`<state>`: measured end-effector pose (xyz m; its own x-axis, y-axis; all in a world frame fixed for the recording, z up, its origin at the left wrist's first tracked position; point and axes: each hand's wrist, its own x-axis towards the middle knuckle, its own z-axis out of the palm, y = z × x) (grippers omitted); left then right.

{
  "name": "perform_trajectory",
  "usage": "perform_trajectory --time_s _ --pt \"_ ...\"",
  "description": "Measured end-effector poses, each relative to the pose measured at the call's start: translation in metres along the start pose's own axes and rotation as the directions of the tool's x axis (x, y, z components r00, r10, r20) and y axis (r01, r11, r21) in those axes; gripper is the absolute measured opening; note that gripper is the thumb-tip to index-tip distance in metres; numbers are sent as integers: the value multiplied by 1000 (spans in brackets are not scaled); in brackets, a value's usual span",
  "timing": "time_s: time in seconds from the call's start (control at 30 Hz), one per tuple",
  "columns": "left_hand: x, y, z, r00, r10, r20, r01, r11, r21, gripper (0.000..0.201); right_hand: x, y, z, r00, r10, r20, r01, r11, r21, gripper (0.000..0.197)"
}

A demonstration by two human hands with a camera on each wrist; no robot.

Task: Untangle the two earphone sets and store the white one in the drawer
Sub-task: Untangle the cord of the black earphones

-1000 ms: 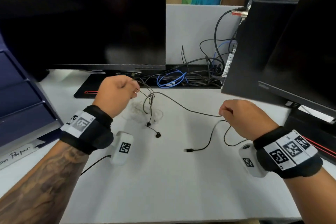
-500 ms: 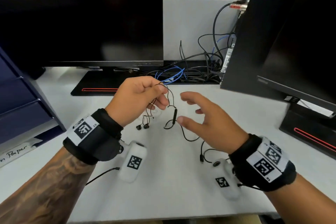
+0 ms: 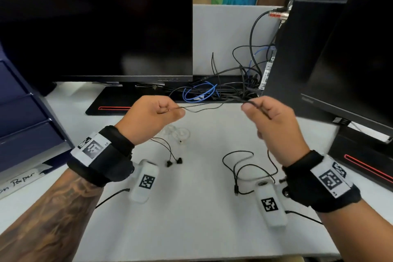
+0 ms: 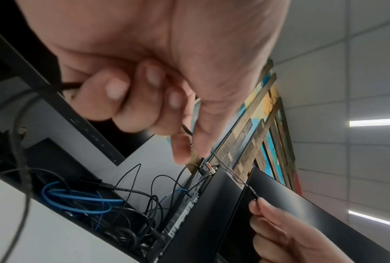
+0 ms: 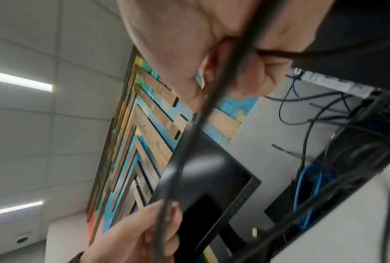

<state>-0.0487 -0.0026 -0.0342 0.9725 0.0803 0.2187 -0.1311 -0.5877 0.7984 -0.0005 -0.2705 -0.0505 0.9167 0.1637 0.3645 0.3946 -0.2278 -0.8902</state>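
Note:
My left hand (image 3: 168, 111) and right hand (image 3: 249, 107) are raised above the white desk (image 3: 191, 219). Each pinches the black earphone cable (image 3: 204, 108), which runs nearly taut between them. Its two black earbuds (image 3: 174, 161) lie on the desk under my left wrist, and its plug end (image 3: 236, 191) lies in loops below my right hand. The white earphone set (image 3: 176, 134) sits in a faint coil on the desk under my left hand. In the left wrist view, my left hand (image 4: 184, 135) curls around the cable (image 4: 229, 170). In the right wrist view, the cable (image 5: 200, 124) crosses my right hand (image 5: 211, 85).
A blue drawer unit (image 3: 21, 117) stands at the left edge of the desk. A large monitor (image 3: 95, 23) is behind, with another monitor (image 3: 340, 59) at the right. Between them lies a tangle of black and blue cables (image 3: 202, 93).
My right hand, open half a second ago, now pinches the black cable. Both hands have moved apart and pulled it straight. The earbuds slid along the desk.

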Motion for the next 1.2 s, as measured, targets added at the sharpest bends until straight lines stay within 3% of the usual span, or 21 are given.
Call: perform_trajectory --time_s 0.1,0.23,0.37,0.43,0.5,0.6,0.63,0.7,0.77,0.83,0.9,1.07,1.13,1.2 --pt "0 -4 -4 994 -18 105 15 999 33 25 11 0 -16 994 -20 -109 17 1000 -25 13" --pt "0 1 -8 999 -12 53 11 1000 14 33 17 7 -27 994 15 -107 -23 997 -77 11" --pt "-2 9 -14 999 -3 53 17 961 -276 33 15 14 -24 1000 0 13 4 951 -308 10" --pt "-5 16 -12 997 21 75 7 936 -353 29 7 15 -17 992 -22 120 72 898 -434 30" --pt "-9 24 -3 991 69 119 -18 921 -388 26 -2 10 -6 975 -104 194 171 915 -367 53" --pt "-16 31 16 968 157 196 -77 929 -363 22 -19 -5 17 930 -204 306 258 955 -149 64" --pt "-18 32 22 958 191 214 -108 932 -345 23 -23 -7 23 914 -189 359 227 972 -67 64" --pt "-20 33 29 941 249 228 -171 934 -313 26 -26 -15 28 893 -93 439 23 987 161 55" --pt "-21 34 32 939 270 212 -203 934 -293 23 -24 -23 24 887 2 462 -176 926 335 40" --pt "-22 33 32 945 267 188 -208 937 -282 21 -20 -30 16 878 64 475 -254 903 347 35" --pt "-22 36 33 948 271 167 -218 935 -279 20 -17 -32 9 858 97 505 -310 880 359 42" --pt "-26 39 37 927 321 194 -279 936 -217 19 -20 -30 11 864 112 490 -225 958 178 45" --pt "-26 35 38 929 312 200 -272 941 -202 17 -20 -32 11 847 121 517 -237 958 164 35" --pt "-23 31 36 948 268 173 -230 950 -213 13 -18 -33 6 879 103 465 -144 988 53 17"
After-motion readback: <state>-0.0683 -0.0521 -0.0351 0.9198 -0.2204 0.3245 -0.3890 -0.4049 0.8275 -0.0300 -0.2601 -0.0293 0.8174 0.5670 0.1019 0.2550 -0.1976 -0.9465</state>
